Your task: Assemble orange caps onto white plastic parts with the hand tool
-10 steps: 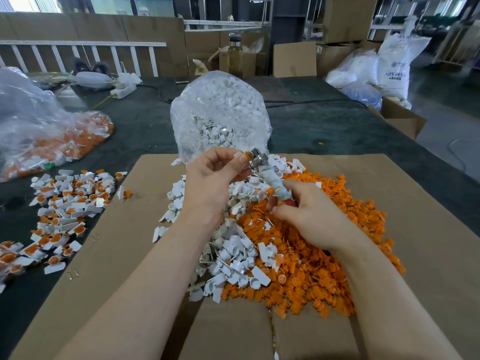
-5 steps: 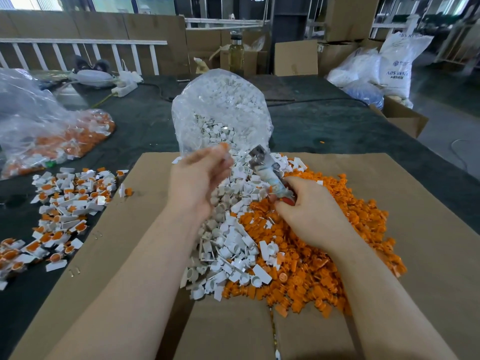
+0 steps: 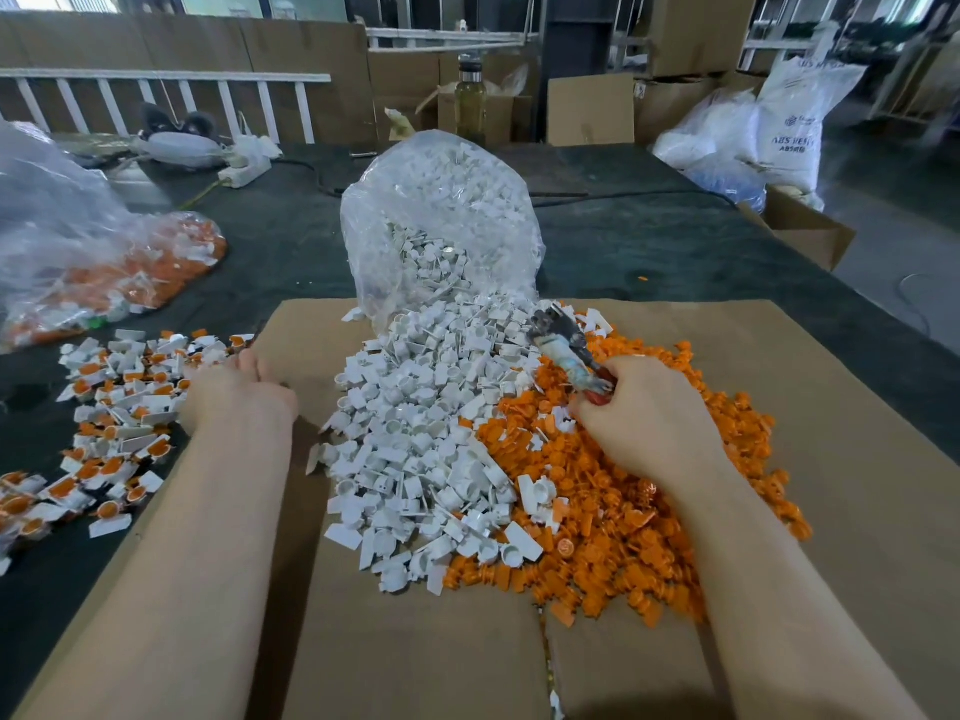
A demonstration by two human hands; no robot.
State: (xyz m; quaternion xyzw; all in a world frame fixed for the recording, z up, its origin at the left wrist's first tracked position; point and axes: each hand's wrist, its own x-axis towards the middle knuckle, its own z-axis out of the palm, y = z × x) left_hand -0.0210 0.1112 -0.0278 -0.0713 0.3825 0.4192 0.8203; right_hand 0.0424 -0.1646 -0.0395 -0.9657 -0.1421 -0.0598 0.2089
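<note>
Gripping the tool [image 3: 563, 344] by its handle, the right hand [image 3: 644, 413] rested on the orange caps [image 3: 613, 517], beside the white parts [image 3: 426, 439] for easy reach. Left hand [image 3: 239, 392] reached toward the finished pile [image 3: 111, 407]; its fingers were hidden.

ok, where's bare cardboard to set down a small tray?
Free: near strip of cardboard sheet below the white parts pile, and the far-right stretch past the orange caps. Crowded: the centre, and the finished pieces off the left edge.
</note>
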